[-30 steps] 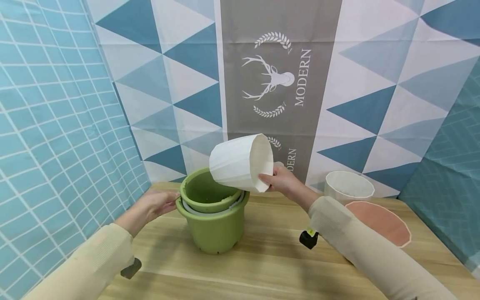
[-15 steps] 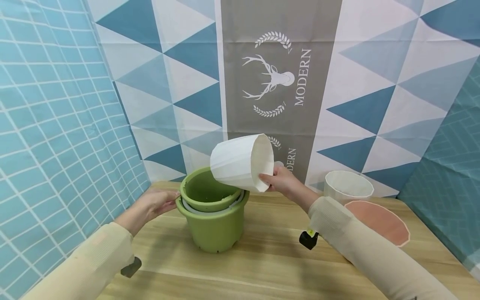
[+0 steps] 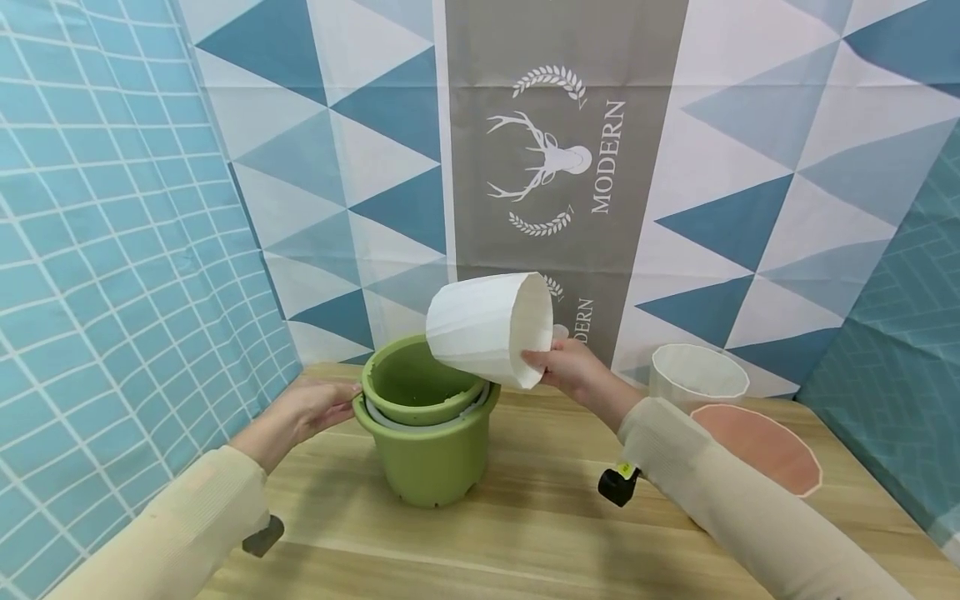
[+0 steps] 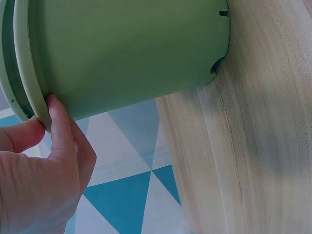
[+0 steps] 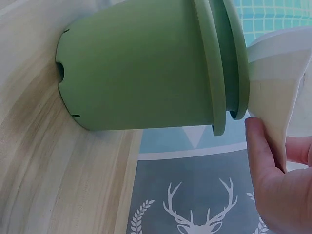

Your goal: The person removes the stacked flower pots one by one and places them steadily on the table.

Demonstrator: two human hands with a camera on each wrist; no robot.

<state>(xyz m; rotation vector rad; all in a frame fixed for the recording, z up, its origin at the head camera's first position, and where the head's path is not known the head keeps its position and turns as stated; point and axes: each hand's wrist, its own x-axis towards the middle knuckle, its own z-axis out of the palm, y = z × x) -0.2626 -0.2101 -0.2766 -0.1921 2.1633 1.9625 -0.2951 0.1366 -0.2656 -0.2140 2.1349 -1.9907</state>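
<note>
A large green flower pot (image 3: 431,467) stands upright on the wooden table, with a smaller green pot (image 3: 420,412) nested in its mouth and a pale rim showing between them. My left hand (image 3: 318,406) pinches the outer pot's rim at its left; in the left wrist view the thumb is on top and the fingers (image 4: 61,126) beneath. My right hand (image 3: 577,367) pinches the edge of a white faceted pot (image 3: 480,329), tilted on its side over the stack's right part. In the right wrist view, this white pot (image 5: 275,73) is beside the green rims; whether they touch I cannot tell.
Another white pot (image 3: 693,387) stands at the back right. A salmon-coloured pot (image 3: 757,446) is in front of it, partly hidden by the right sleeve. A patterned cloth (image 3: 555,242) hangs behind the table (image 3: 525,533), and blue tiled cloth (image 3: 135,275) covers the left side.
The white pot and my right hand have shifted very slightly right. My left hand still holds the rim, and the green pots stay in place.
</note>
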